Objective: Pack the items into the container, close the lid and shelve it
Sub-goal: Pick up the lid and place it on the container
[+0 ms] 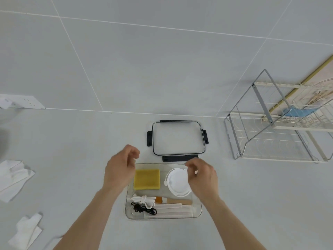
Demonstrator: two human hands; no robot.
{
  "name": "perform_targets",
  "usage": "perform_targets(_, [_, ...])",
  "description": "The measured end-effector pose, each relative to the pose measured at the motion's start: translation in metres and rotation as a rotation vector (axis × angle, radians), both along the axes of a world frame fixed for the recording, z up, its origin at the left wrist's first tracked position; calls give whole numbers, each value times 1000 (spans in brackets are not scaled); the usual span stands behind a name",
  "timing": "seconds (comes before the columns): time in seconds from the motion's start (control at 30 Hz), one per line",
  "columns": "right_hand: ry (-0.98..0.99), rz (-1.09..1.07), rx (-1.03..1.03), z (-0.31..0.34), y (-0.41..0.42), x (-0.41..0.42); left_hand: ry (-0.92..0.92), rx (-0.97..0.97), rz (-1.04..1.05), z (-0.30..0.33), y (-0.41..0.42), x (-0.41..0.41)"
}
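Container (197, 212) looked packed, left hand (119, 171) and right hand (202, 177) loosely curled, holding nothing: best take the lid (178, 139) by both short ends and lower it level.

Rack (281, 127) cut off right, right hand (201, 175) hiding white round piece (177, 181)

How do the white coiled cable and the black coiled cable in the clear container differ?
The white coiled cable is thicker and bundled tightly; the black coiled cable is thinner and more loosely looped. The white one lies farther from the person, next to the wooden-handled brush; the black one lies nearer the person. Both rest in the clear plastic container, at its left end.
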State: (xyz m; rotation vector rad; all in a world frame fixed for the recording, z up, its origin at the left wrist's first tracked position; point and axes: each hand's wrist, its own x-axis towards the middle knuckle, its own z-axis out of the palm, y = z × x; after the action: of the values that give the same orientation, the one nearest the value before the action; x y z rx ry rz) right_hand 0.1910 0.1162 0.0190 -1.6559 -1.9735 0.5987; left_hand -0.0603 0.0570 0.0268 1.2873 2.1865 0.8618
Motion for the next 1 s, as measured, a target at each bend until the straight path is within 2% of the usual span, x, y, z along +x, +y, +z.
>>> perform_targets(0.17, [56, -149, -228, -5, 62, 9, -30, -36, 60, 3, 45, -7])
perform_targets(0.47, [35, -273, -460, -33, 143, 31, -319, -299, 155, -31, 107, 3])
perform_targets(0.7, [77, -231, -572, -54, 178, 37, -565, -412, 252, -62, 144, 13])
perform_targets(0.83, [111, -238, -629, -68, 190, 37, -519, -418, 357, -78, 159, 16])
perform_targets(1.0, [181, -364, -594, -83, 198, 39, -394, -403, 386, -98, 164, 17])
